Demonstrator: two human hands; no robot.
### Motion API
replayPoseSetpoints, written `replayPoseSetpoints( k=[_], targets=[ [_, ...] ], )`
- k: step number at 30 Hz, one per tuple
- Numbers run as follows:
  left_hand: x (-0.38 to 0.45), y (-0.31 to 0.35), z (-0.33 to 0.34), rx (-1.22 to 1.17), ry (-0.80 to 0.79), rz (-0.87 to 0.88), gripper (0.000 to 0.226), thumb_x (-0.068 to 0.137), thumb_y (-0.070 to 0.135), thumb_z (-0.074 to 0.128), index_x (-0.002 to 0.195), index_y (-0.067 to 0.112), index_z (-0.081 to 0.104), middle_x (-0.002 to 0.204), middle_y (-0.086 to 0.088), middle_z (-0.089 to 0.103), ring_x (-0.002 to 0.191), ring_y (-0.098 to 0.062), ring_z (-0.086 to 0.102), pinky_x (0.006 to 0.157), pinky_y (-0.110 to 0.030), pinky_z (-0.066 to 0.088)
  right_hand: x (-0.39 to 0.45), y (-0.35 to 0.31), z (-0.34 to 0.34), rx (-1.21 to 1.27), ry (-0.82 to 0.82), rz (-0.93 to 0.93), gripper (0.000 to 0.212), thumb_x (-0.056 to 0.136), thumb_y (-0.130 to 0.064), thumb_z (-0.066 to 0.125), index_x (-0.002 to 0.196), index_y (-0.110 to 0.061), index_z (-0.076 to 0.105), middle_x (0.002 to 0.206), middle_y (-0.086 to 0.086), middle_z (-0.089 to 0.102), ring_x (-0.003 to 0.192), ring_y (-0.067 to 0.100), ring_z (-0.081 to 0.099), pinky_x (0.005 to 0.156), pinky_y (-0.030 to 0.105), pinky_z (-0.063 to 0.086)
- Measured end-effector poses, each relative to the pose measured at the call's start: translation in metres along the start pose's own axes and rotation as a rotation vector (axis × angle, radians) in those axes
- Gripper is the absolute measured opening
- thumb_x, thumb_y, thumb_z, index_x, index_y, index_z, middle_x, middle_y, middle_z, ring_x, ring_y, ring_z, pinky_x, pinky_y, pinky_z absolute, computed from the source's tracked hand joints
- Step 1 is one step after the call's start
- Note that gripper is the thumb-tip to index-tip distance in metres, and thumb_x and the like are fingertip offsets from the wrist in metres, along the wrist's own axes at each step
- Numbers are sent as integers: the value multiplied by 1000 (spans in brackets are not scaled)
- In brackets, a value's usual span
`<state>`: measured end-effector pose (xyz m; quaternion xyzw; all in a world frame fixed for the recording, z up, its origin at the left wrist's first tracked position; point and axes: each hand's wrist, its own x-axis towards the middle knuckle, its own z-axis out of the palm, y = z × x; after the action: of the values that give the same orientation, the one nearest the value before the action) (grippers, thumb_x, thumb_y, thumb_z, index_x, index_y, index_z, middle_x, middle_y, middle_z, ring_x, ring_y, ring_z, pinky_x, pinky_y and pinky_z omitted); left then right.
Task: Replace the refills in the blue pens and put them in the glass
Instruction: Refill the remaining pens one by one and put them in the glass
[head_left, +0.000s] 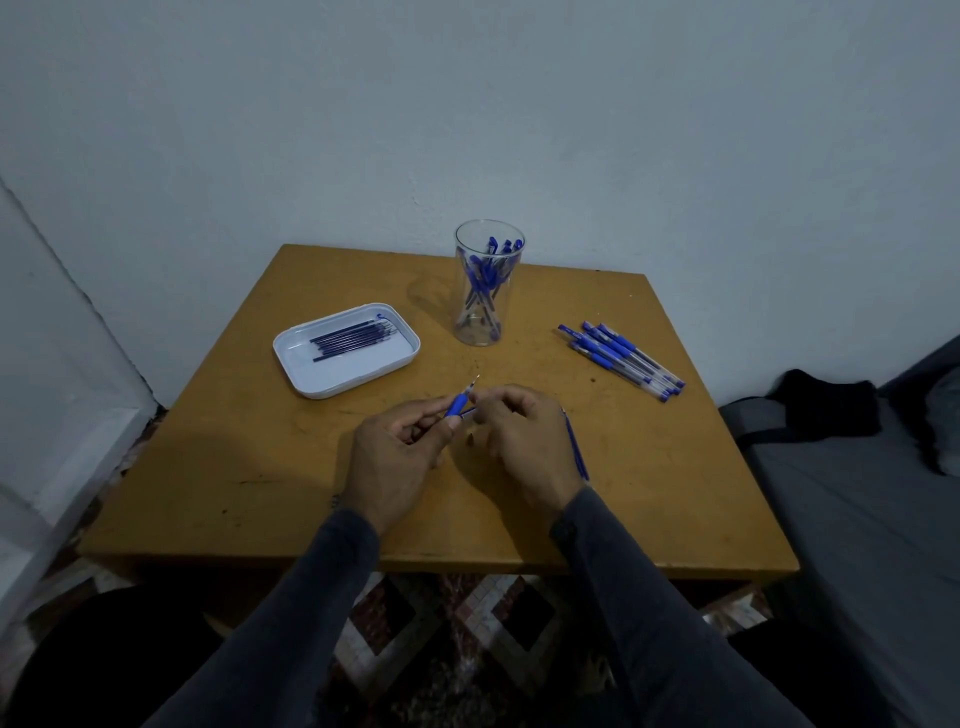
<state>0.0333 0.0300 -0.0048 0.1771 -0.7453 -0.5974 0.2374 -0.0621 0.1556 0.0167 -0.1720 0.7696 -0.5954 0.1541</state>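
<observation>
My left hand (397, 457) and my right hand (514, 441) meet over the middle of the table, both pinching one blue pen (459, 405) whose metal tip points up and away. A loose blue refill (575, 447) lies on the table just right of my right hand. A clear glass (488, 283) at the back holds several blue pens. To its right, several more blue pens (621, 358) lie in a pile. A white tray (347, 356) at the left holds several dark refills (353, 339).
The wooden table (260, 467) stands against a pale wall. A grey bed with a dark cloth (826, 410) lies close on the right. A patterned floor shows below the table's front edge.
</observation>
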Motion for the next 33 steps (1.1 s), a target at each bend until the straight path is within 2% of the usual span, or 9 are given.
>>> replayPoseSetpoints(
  k=[3,8,12,15,18,23,26,30,33],
  targets=[
    [-1,1,1,17,-36,21,32,91,21,70,123,26,70,87,3,73,60,-7,59,52,-16,48,-2,-6,0,108,-19,-6,22,101,-30,63,93,-14,75,84,5,72,56,4,54,51,20,44],
    [-2,3,0,-17,-24,20,29,90,19,72,118,25,71,82,5,73,63,-4,61,54,-17,50,-1,-11,0,238,34,46,18,100,-24,64,95,-12,76,81,13,70,52,11,49,43,22,38],
    [-2,0,2,-3,-38,3,22,87,20,76,109,26,75,82,7,75,73,-10,69,58,-18,52,8,-21,-11,442,242,60,21,107,-25,52,103,-9,65,92,10,76,49,11,50,38,25,36],
    [-1,-1,4,15,-47,3,19,86,20,77,104,28,77,81,8,75,75,-13,69,60,-18,52,20,-23,-27,442,491,4,21,108,-26,50,103,-11,64,81,5,74,53,11,55,44,28,45],
    [0,-2,3,57,-39,27,20,89,21,75,102,36,73,80,14,74,71,-5,66,63,-19,53,29,-12,-46,271,601,42,17,105,-26,55,96,-20,69,79,-1,70,70,11,62,68,37,55],
    [2,-7,4,129,-30,59,26,91,20,72,107,40,69,84,19,72,80,-9,67,67,-24,58,19,9,-70,-205,429,124,27,102,-19,56,126,-19,68,103,-9,66,77,4,59,66,22,51],
    [2,-8,5,147,-23,60,25,91,19,71,109,36,70,83,16,72,79,-7,67,67,-24,58,13,21,-75,-415,352,150,27,102,-31,59,124,-19,70,98,-8,67,82,6,62,78,31,60],
    [2,-9,5,147,-15,62,25,91,18,71,108,37,70,83,11,72,77,-8,66,65,-22,58,13,30,-74,-522,295,230,22,103,-30,58,119,-25,72,92,-6,69,78,11,68,72,36,63],
    [2,-10,5,157,-16,70,24,91,18,71,110,34,71,83,11,72,75,-7,65,65,-21,56,14,30,-75,-560,278,234,22,103,-28,58,119,-25,73,92,-6,69,74,10,67,60,30,60]
  ],
)
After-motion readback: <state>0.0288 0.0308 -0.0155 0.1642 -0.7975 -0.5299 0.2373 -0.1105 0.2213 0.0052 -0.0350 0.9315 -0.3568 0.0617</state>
